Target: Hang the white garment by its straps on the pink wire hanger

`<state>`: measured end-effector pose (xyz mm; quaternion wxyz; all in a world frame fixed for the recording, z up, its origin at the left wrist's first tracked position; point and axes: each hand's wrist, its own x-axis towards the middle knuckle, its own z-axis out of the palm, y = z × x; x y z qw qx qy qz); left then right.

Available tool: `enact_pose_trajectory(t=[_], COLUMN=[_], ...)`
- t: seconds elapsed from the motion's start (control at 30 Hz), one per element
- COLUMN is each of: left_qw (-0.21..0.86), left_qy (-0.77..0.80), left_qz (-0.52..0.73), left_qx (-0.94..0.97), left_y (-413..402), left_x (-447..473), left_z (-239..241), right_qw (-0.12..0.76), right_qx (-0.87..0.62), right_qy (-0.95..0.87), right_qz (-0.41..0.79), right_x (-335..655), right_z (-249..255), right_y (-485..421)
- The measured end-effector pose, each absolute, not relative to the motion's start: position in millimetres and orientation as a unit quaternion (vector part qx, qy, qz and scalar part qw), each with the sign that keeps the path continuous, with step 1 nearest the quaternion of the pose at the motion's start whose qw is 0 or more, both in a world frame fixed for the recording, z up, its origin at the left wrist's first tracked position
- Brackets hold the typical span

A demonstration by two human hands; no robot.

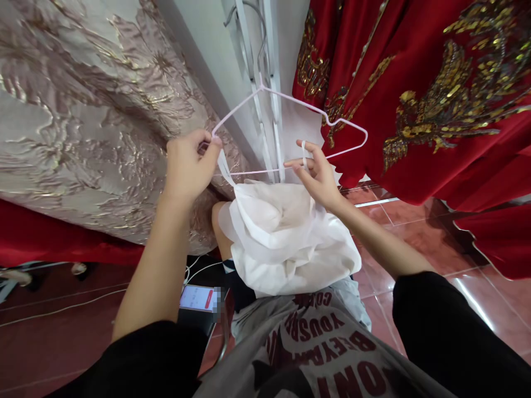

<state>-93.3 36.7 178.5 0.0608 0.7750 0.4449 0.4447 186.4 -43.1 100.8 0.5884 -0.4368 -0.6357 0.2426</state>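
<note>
My left hand is closed in a pinch at the left end of a pale pink clothes hanger. A thin white strap runs from those fingers down to a white garment, gathered in soft folds on my lap. My right hand is just below the hanger's right half, its fingers partly stretched. A second white strap loops round its fingers, apart from the hanger's right end. The hanger's hook points up, in front of a white metal rack.
Pale pink and gold embossed fabric hangs close on my left. Red cloth with gold sequins hangs on the right. Below my left forearm, a lit phone with white cables lies on a dark surface. The floor has reddish tiles.
</note>
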Motion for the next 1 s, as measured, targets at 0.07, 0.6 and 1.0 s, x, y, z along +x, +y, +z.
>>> enact_pose_trajectory(t=[0.07, 0.6, 1.0], left_qw=[0.043, -0.019, 0.122], left_qy=[0.443, 0.418, 0.38], left_qz=[0.416, 0.465, 0.483], left_qx=[0.793, 0.78, 0.78], left_y=[37.2, 49.4, 47.9], left_x=[-99.9, -133.1, -125.1], left_z=[175.3, 170.9, 146.9], right_qw=[0.629, 0.629, 0.555], right_qx=[-0.417, -0.442, -0.476], right_qy=[-0.617, -0.628, -0.682], right_qz=[0.222, 0.122, -0.002], right_x=[195.8, 315.7, 274.3], right_z=[97.6, 137.9, 169.7], right_y=[-45.3, -12.0, -11.9])
